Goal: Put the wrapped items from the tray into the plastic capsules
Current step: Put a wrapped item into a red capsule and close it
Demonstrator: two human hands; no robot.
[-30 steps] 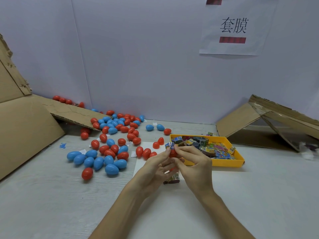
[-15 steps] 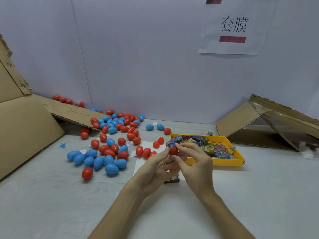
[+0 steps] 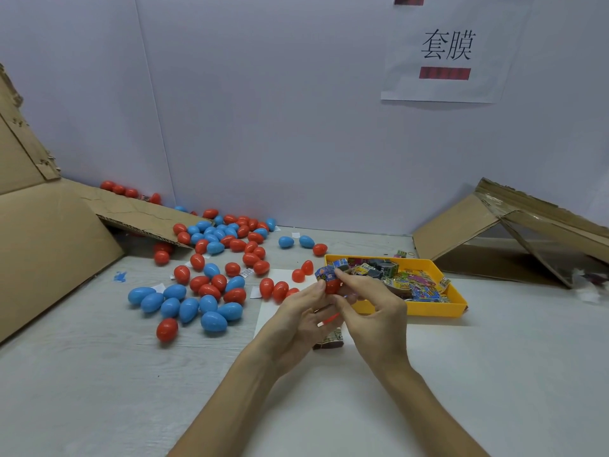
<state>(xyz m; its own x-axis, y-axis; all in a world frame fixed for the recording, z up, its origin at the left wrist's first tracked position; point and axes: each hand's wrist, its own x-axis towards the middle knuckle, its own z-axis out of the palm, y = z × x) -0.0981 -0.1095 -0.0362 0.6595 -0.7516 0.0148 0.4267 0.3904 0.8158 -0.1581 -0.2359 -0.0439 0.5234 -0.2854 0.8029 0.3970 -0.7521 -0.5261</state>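
Observation:
My left hand [image 3: 296,316] grips a red capsule half [image 3: 331,285] at the middle of the table, and another red piece [image 3: 328,321] shows lower in its palm. A blue printed wrapped item [image 3: 325,273] sticks out of the top of the capsule half, and my right hand [image 3: 372,306] pinches it there. The yellow tray [image 3: 428,308] just right of my hands holds several colourful wrapped items [image 3: 408,282]. One more wrapped item [image 3: 329,341] lies on the table under my hands.
Many red and blue egg capsules [image 3: 211,275] are scattered over the left half of the table. Cardboard flaps [image 3: 49,232] stand at the left and a cardboard box [image 3: 514,239] lies at the back right. A white sheet [image 3: 267,311] lies under my hands.
Both hands have lifted slightly with the capsule half. The right fingers have shifted on the wrapped item at its top.

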